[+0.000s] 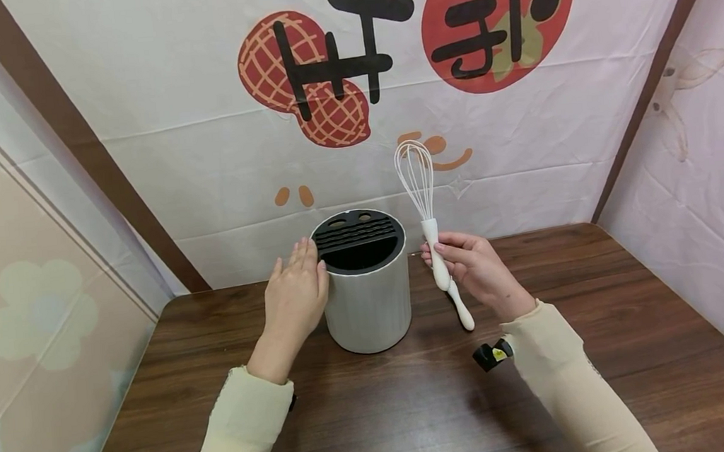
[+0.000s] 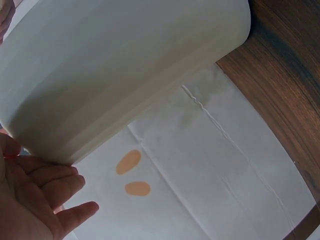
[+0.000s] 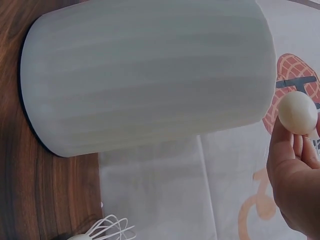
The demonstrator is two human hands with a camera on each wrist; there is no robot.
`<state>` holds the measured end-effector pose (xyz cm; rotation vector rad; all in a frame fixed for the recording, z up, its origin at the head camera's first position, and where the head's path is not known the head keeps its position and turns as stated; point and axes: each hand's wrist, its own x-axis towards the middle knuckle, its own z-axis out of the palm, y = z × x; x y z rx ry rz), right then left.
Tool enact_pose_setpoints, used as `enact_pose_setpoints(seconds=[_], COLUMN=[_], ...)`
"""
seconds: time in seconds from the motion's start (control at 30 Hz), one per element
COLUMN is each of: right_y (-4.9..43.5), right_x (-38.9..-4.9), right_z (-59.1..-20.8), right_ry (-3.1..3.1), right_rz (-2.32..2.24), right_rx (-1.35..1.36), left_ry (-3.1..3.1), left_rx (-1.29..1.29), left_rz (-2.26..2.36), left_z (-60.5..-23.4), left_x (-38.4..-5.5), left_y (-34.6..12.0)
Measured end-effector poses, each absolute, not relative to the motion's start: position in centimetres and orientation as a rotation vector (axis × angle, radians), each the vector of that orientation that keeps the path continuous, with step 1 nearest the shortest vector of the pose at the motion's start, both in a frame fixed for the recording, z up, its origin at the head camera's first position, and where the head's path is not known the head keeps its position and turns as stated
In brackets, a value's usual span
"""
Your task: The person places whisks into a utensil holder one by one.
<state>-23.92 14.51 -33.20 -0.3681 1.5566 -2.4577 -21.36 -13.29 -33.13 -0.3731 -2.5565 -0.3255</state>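
Note:
A light grey utensil holder (image 1: pixel 369 310) with a dark slotted top stands upright on the table. My left hand (image 1: pixel 297 288) lies along its upper left side with fingers extended. In the left wrist view, the fingertips (image 2: pixel 67 185) are right at the holder's rim. My right hand (image 1: pixel 476 266) pinches the handle of a white whisk (image 1: pixel 429 231), wires up, just right of the holder. The handle's rounded end (image 3: pixel 297 112) faces the right wrist camera. A second white whisk (image 3: pixel 107 227) lies on the table, its handle (image 1: pixel 462 310) showing below the held one.
The dark wood table (image 1: pixel 390 415) ends at a printed white cloth backdrop (image 1: pixel 205 174) close behind the holder. More cloth walls stand on the left (image 1: pixel 43 315) and right. A black strap (image 1: pixel 492 355) sits at the right cuff.

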Motion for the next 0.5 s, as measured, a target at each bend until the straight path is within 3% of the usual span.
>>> enact_pose_setpoints(seconds=[0.5], right_y=[13.4], right_x=[-24.0], right_z=[-33.0], right_ry=[1.574], right_rz=[-2.459], right_rx=[-0.392], left_ry=[-2.556], left_rx=[-0.378], left_rz=[-0.320], left_z=[-33.2], left_x=[-21.3], left_y=[-13.4])
